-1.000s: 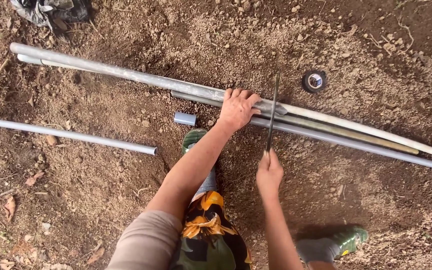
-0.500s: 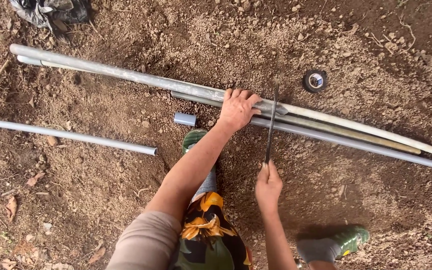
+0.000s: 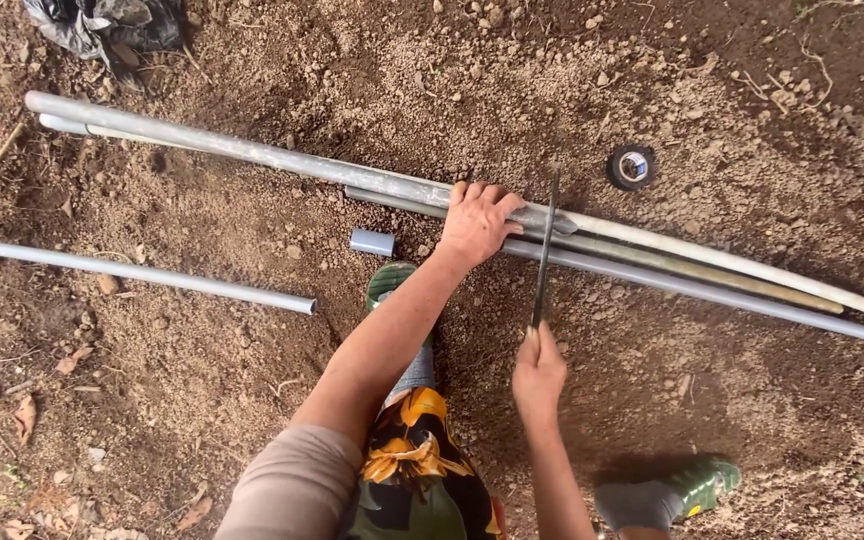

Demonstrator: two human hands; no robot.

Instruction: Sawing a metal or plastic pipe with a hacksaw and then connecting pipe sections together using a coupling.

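While loose, crumbly brown dirt [image 3: 252,330] spreads all around, the left hand [image 3: 477,222] lies flat with fingers spread, pressing down on a smooth grey pipe [image 3: 252,155]. Just right of it, a thin dark saw blade [image 3: 546,250] stands across the pipes, its near end pinched in the closed right hand [image 3: 537,372], which sits nearer the body. Three long round pipes lie bundled under the blade. A fourth grey pipe [image 3: 132,272] rests apart at left, one short cut piece [image 3: 372,242] by a green boot [image 3: 388,285], one black tape roll [image 3: 632,166] beyond.
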